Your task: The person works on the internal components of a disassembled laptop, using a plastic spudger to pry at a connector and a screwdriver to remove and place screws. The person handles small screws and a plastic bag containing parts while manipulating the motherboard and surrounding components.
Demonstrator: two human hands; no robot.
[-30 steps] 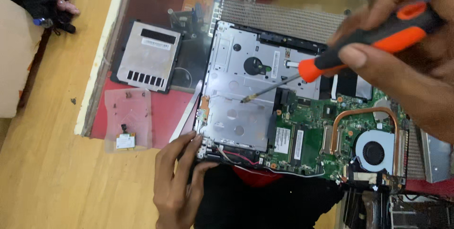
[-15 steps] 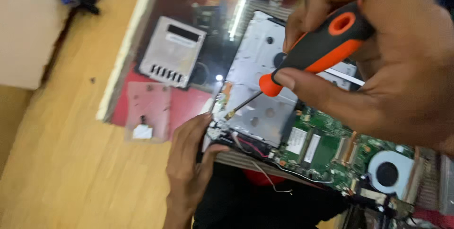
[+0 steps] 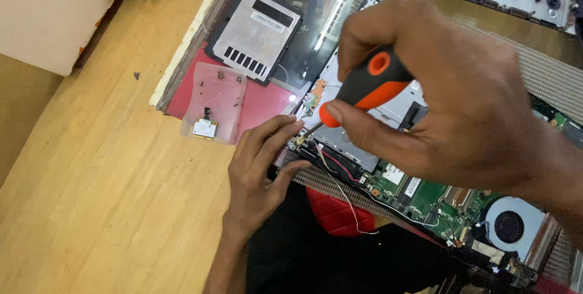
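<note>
In the head view, a screwdriver (image 3: 364, 91) with a black and orange handle is gripped in the right hand (image 3: 449, 106), the fingers closed tightly round the handle and the thumb pressed near its orange collar. Its thin shaft is angled down and left to the near left corner of an opened laptop (image 3: 388, 148), where the tip meets the metal frame just beside a small board. The left hand (image 3: 261, 172) is laid at that same corner, loosely curled and holding nothing, its fingertips touching the frame edge right beside the tip. Red and white wires (image 3: 340, 179) run along the frame close under the shaft, and a green board with a round fan (image 3: 509, 226) lies to the right. On the wooden surface (image 3: 91, 179) a clear bag (image 3: 215, 109) with loose screws and a small card is seen on a red mat, with a grey cover plate (image 3: 255, 34) beyond it. A slip is judged the main risk: with the shaft tilted, the tip could jump off the screw head and be driven into the left fingertips or the nearby wires. A freed screw could also be dropped into the chassis, since nothing is seen there to catch it.
</note>
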